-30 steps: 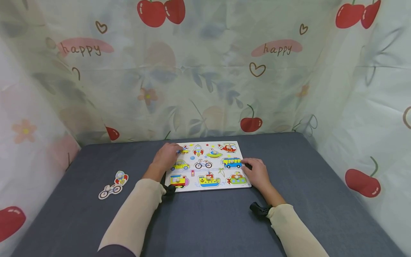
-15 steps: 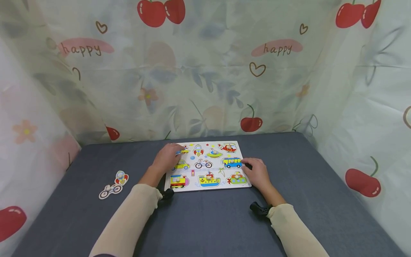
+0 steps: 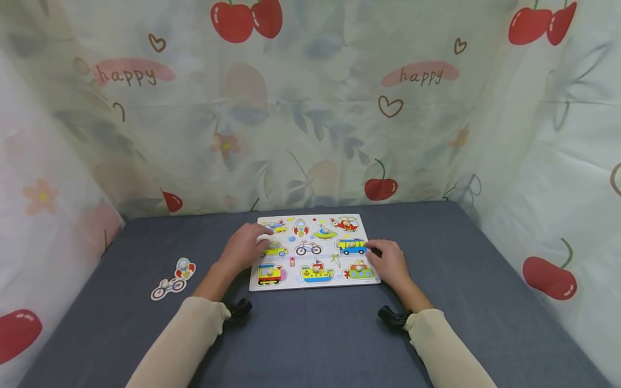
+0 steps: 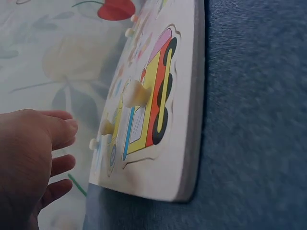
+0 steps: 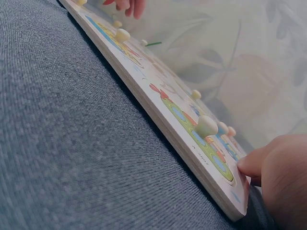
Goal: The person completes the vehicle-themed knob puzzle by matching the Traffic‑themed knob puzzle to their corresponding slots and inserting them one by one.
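A white knobbed puzzle board (image 3: 296, 285) lies on the table with vehicle pictures, among them a train (image 3: 269, 274), a ship (image 3: 316, 271) and a bus (image 3: 351, 247). My left hand (image 3: 246, 245) hovers by its left edge, near the plane piece (image 3: 275, 226) and the yellow car (image 3: 274, 249). In the left wrist view the left hand's fingers (image 4: 62, 132) are relaxed, holding nothing. My right hand (image 3: 388, 260) holds the board's right edge beside the bus, thumb (image 5: 247, 164) on the rim. Its other fingers are mostly hidden.
Two loose pieces, a bicycle (image 3: 168, 288) and a rocket (image 3: 185, 268), lie together left of the board on the dark grey tablecloth (image 3: 310, 339). Patterned curtains (image 3: 310, 108) stand behind and at both sides. Each wrist wears a black camera mount (image 3: 240, 308).
My left hand has drawn back from the plane piece, moving left and toward me, so more of the plane shows. My right hand stays at the board's edge.
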{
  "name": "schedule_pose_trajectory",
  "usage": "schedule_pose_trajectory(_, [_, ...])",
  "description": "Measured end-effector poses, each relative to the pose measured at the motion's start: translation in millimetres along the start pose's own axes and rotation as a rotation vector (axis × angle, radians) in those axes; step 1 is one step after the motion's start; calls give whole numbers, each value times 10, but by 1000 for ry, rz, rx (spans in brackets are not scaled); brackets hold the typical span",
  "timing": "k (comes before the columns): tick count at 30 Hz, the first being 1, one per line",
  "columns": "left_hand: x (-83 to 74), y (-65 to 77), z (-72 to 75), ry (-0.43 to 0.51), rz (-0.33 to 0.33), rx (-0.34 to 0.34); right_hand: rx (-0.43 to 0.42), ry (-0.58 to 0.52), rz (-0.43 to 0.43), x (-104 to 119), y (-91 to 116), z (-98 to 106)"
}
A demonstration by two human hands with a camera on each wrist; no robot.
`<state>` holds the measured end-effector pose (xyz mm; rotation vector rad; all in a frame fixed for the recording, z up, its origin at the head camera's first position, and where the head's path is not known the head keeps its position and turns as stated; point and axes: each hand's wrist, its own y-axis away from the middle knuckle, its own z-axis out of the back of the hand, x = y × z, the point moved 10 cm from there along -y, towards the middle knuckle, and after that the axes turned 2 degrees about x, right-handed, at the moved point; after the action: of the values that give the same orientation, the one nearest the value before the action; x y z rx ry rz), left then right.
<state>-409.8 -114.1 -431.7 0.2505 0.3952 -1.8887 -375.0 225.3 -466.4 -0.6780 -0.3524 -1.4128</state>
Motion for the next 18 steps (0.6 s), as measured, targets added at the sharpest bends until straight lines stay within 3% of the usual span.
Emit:
schedule_pose_trajectory(7, [58, 226, 84, 19, -18, -22, 3, -2, 0, 1, 1, -7])
schedule_pose_trajectory(18, [183, 541, 309, 35, 11, -61, -1, -7, 9, 9, 5, 5])
